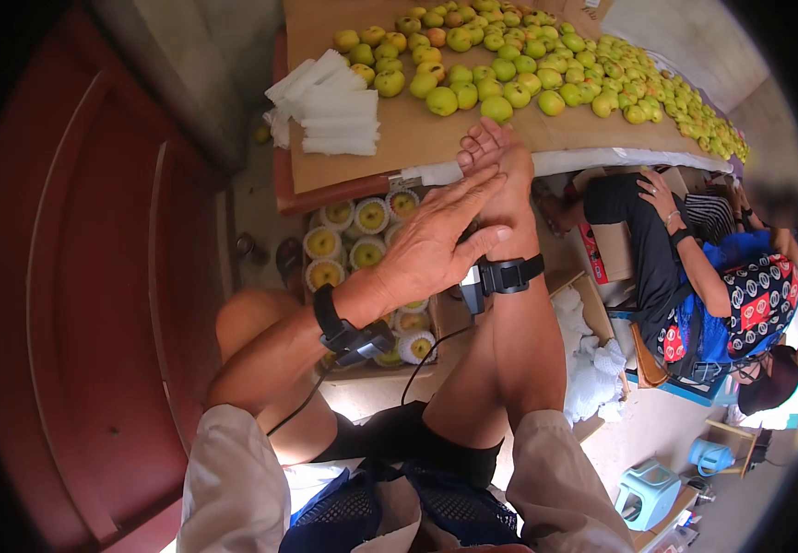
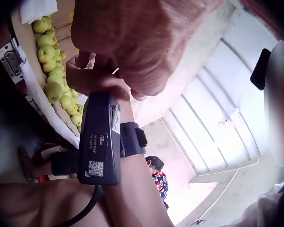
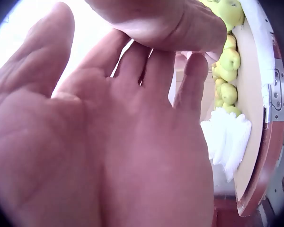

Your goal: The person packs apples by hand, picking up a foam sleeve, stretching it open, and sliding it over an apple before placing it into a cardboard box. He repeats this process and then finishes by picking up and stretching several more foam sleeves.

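Stretched out across the other hand, my left hand [image 1: 431,241] lies with straight fingers over the palm side of my right hand [image 1: 512,180], thumb near that wrist. Neither grips an object. In the left wrist view my left hand [image 2: 132,42] fills the top, partly hiding my right hand [image 2: 92,78]; a black strapped device [image 2: 100,142] sits on the right wrist. The right wrist view has my right palm [image 3: 123,127] with fingers extended, and my left hand [image 3: 165,23] crossing over them. Green-yellow apples [image 1: 496,88] lie just beyond the hands on a cardboard-covered table.
White foam sleeves [image 1: 339,111] are stacked at the table's left end. Below stands a box of apples in foam nets [image 1: 323,242]. A red door [image 1: 94,276] is at left. At right sits another person [image 1: 685,249], with a light-blue stool [image 1: 648,493] nearby.
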Demonstrator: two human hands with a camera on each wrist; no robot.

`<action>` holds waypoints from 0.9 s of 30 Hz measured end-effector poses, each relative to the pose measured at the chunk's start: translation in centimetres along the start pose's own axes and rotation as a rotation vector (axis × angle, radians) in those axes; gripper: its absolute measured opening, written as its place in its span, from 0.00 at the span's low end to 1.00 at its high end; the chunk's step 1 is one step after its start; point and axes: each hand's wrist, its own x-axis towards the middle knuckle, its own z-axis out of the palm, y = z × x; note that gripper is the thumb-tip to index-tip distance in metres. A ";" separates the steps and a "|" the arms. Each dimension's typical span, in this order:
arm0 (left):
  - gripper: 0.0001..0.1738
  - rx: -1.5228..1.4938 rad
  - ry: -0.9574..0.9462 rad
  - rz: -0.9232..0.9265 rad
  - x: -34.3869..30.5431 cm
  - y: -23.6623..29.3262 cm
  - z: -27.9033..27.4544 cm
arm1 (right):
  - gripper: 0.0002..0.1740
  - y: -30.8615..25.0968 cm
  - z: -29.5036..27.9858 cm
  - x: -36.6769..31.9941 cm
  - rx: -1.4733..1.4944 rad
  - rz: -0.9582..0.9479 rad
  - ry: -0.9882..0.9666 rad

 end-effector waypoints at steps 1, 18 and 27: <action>0.35 -0.001 0.006 0.006 0.0 0.0 0.0 | 0.20 0.0 -0.1 0.2 -0.003 -0.001 -0.001; 0.30 -0.083 0.155 -0.120 0.8 -1.3 -1.2 | 0.17 3.8 1.9 -1.3 -0.003 0.036 -0.047; 0.29 -0.062 0.074 -0.115 0.3 -1.0 -1.9 | 0.17 2.5 0.9 1.9 -0.065 0.114 0.025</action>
